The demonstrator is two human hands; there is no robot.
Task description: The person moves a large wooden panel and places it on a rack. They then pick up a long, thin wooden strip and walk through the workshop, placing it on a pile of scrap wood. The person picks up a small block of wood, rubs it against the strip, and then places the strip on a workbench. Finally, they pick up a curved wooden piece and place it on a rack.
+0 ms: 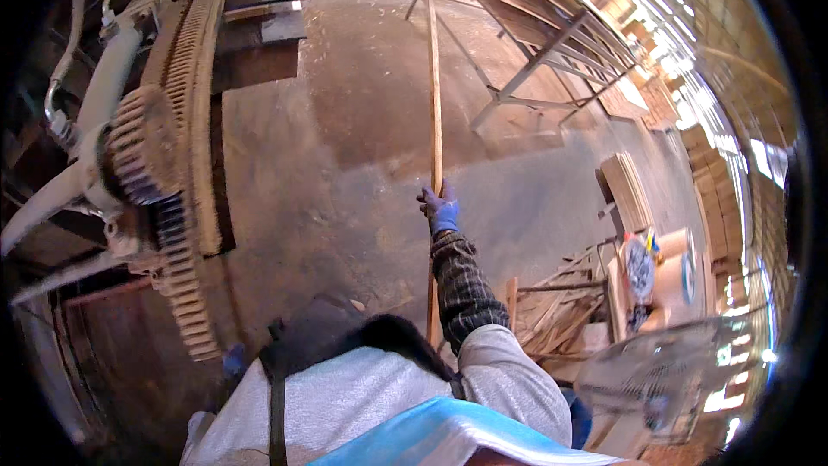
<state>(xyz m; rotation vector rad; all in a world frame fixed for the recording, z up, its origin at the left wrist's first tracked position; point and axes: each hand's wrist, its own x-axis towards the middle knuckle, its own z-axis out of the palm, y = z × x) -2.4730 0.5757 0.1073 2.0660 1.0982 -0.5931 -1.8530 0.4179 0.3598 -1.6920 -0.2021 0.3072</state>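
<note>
My right hand [441,210], in a blue and dark glove, is closed around a long, narrow wooden strip [435,95]. The strip stretches away from me over the floor, and its near end passes back beside my checked sleeve. At the lower left, a dim blue patch by my body looks like my gloved left hand [233,361]. Its fingers are too dark and small to make out. It is nearest to the lower end of a toothed metal rack [185,319] on the machine at my left.
A large gear [142,145] and a grey cylinder [112,69] belong to that machine. Ahead to the right, a metal-framed rack [543,60] bears wooden sheets. A stack of boards [627,192], scrap wood [561,319] and a caged fan [655,380] stand at my right.
</note>
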